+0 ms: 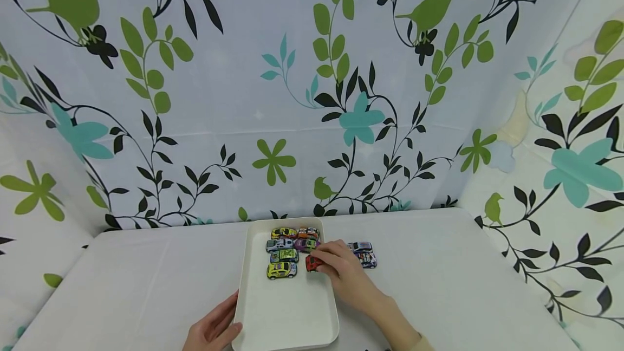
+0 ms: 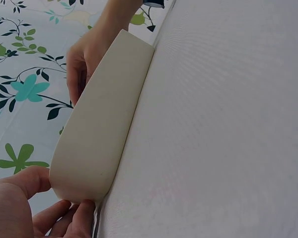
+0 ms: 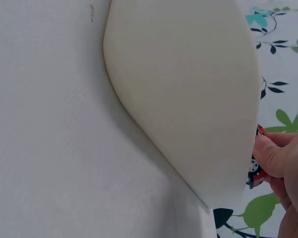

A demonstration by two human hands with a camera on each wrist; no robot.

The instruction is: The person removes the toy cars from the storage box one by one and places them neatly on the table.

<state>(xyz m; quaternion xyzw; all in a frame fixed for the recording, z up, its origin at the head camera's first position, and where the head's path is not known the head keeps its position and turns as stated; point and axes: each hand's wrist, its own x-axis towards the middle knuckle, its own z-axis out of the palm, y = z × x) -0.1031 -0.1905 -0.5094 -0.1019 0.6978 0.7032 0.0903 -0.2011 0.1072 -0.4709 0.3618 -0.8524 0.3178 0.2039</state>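
A red toy car (image 1: 313,263) is pinched between the thumb and fingers of my right hand (image 1: 348,275), over the right side of a white tray (image 1: 287,318). The right wrist view shows the same red car (image 3: 256,171) partly hidden by the thumb and the tray's wall. My left hand (image 1: 214,326) grips the tray's near left side. In the left wrist view its thumb (image 2: 32,179) is at the rim and its fingers lie against the wall. Inside the tray, a yellow toy car (image 1: 281,270), a purple toy car (image 1: 306,245) and several others stand in two columns.
Right of the tray, partly behind my right hand, a silver toy car (image 1: 361,246) and a dark blue-and-white toy car (image 1: 366,260) stand on the white tabletop (image 1: 439,297). A leaf-and-bird patterned cloth (image 1: 234,96) hangs behind the table and along its sides.
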